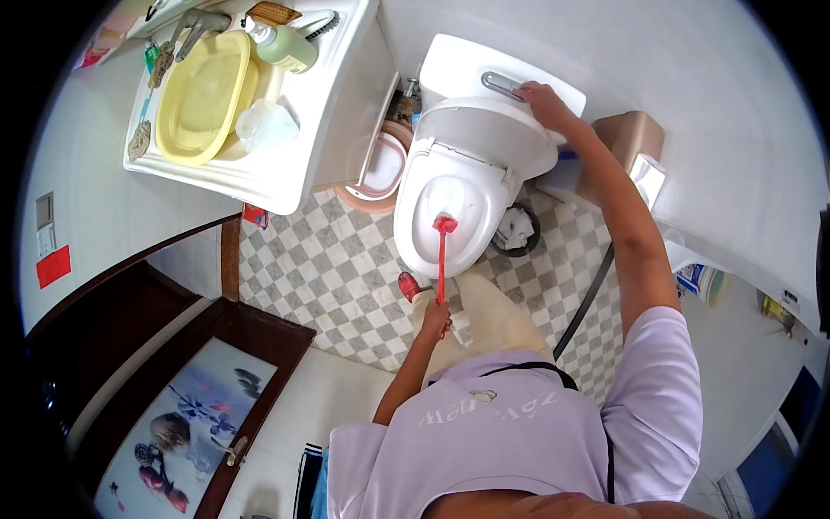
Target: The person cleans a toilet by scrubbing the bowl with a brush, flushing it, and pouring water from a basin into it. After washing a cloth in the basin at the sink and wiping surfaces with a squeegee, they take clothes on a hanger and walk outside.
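Gripping the red brush (442, 268) by its handle, the left hand (436, 321) is closed in front of the toilet bowl (411, 227); the brush's head sits inside, apart from the side rims. The right hand (546, 105) touches the flush lever (501, 85), finger closure unclear. A bin (535, 246) crowds one side; checkered floor (316, 268) opens opposite.

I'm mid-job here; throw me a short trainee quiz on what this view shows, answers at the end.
1. Multiple choice: what does the left hand hold?
A) a pump bottle
B) a red brush
C) a yellow basin

2. True or false: the toilet lid is raised.

3. Fill in: the right hand's fingers are at the metal ____ on the tank.

Key: 1 B; 2 true; 3 flush handle.
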The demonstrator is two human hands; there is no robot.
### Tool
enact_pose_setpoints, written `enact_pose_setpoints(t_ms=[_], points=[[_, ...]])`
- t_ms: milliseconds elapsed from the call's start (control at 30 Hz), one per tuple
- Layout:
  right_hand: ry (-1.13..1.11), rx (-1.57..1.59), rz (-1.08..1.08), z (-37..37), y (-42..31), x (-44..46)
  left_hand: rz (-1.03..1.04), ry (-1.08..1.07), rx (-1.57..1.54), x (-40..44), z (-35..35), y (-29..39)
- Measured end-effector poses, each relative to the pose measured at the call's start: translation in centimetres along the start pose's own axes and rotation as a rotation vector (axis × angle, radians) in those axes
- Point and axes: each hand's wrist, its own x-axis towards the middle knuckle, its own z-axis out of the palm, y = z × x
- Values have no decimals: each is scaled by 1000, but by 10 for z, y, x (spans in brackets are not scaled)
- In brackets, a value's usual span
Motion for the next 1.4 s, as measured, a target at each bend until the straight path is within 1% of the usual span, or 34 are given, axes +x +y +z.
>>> enact_pose_setpoints(t_ms=[33,100,133,233,267,300,367,400,433,500,533,633,667,700,733,767,833,900,933,967,1000,1033,1067,1100,1133,1200,1233,1267,1300,1333,1367,1400], points=[[-62,76,160,8,5,4,-9,-12,-37,2,2,2],[-202,230,485,-6,-11,17,-41,-18,-111,2,3,8],[-239,133,353,-19,-17,14,-60,-18,-151,3,5,10],[-331,35,420,-28,-23,17,-68,-10,-219,8,11,18],[-286,-46,197,-23,-18,12,-74,-11,-229,8,13,22],[-287,-74,228,-19,-11,13,-90,-9,-243,3,16,19],[-291,-115,285,-6,-10,19,-135,-51,-367,1,18,20],[-288,12,426,-12,-18,23,-157,-67,-429,2,17,22],[-362,155,399,-2,-4,21,-193,-101,-496,0,14,21],[-280,51,354,7,-6,11,-250,-185,-633,3,16,25],[-230,-9,330,7,-4,10,-248,-192,-642,2,18,27],[-122,253,69,22,32,3,-267,-195,-685,-8,19,28],[-166,209,108,5,25,2,-280,-193,-711,-7,19,27],[-112,322,205,-4,20,-7,-294,-194,-734,-5,18,24],[33,332,306,-10,11,-17,-307,-226,-764,0,14,19],[181,335,406,-16,5,-28,-304,-213,-766,0,12,19],[616,288,586,-35,-44,-60,-297,-191,-771,-3,9,17],[741,86,595,-33,-86,-104,-293,-210,-781,-8,3,14],[798,156,560,-18,-105,-124,-290,-219,-786,-11,-1,11],[639,376,692,-3,-138,-151,-284,-247,-807,-15,-4,10],[429,430,772,22,-172,-178,-277,-275,-827,-19,-9,9],[168,510,832,56,-200,-209,-271,-304,-845,-24,-13,5],[-57,914,799,87,-230,-236,-261,-328,-829,-27,-17,1],[-446,965,852,67,-278,-235,-254,-349,-813,-30,-22,-3],[-676,1066,1032,92,-304,-247,-242,-371,-797,-33,-27,-5],[-834,1428,1271,105,-357,-247,-147,-392,-615,-45,-27,-10],[-893,1612,1264,128,-360,-251,-97,-398,-526,-49,-28,-11],[-959,1797,1253,163,-362,-260,-117,-335,-456,-40,-35,-22],[-1029,1982,1240,189,-365,-267,-129,-319,-366,-48,-40,-23],[-939,1956,1245,202,-368,-265,-140,-305,-276,-61,-45,-18],[-818,1704,1335,212,-369,-263,-150,-294,-185,-68,-51,-16],[-685,1459,1394,222,-370,-263,-138,-406,-145,-67,-60,-19]])
